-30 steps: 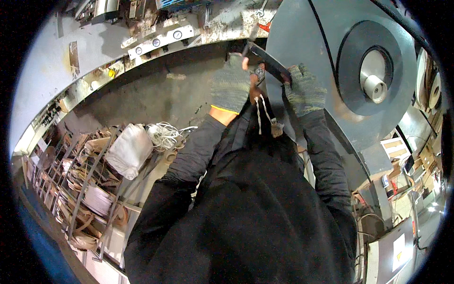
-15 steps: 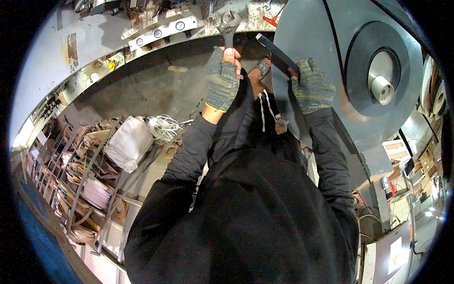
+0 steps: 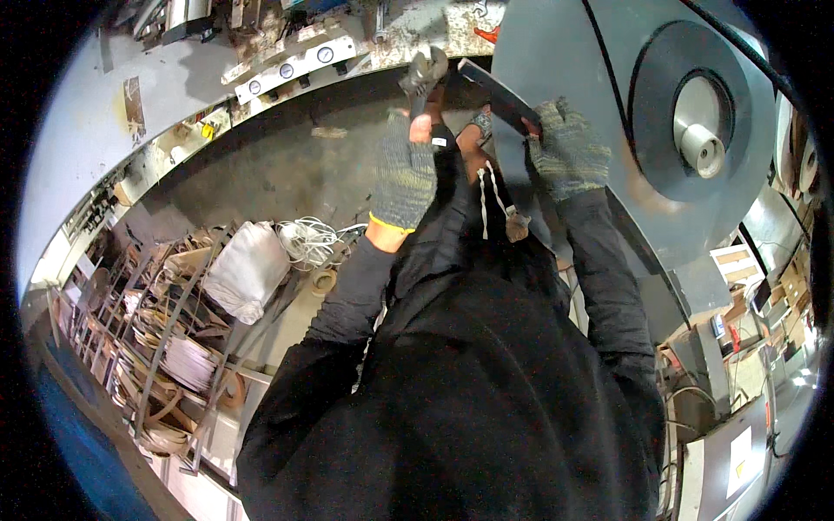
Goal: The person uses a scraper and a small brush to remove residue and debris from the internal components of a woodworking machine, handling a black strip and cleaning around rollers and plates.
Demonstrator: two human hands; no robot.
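Note:
My left hand (image 3: 406,178), in a grey knitted fingerless glove with a yellow cuff edge, is closed around the handle of an adjustable wrench (image 3: 423,74). The wrench's jaw head points away from me, toward the bench. My right hand (image 3: 569,149), gloved alike, lies against the large grey round machine housing (image 3: 556,52). Its thumb presses on the near end of a dark flat bar (image 3: 499,89), and the fingers are partly hidden. The bar slants away to the left, its far tip close to the wrench head but apart from it.
A curved machine bench (image 3: 165,143) with a gauge panel (image 3: 300,65) runs along the far left. The housing carries a dark disc with a metal hub (image 3: 702,149). At left stand a rack of curved strips (image 3: 187,365), a pale sack (image 3: 248,271) and coiled white cable (image 3: 308,243).
The left hand has rolled so more of its back shows, and the wrench head has turned and tilted with it. The right hand keeps its place at the bar; the whole view has shifted slightly.

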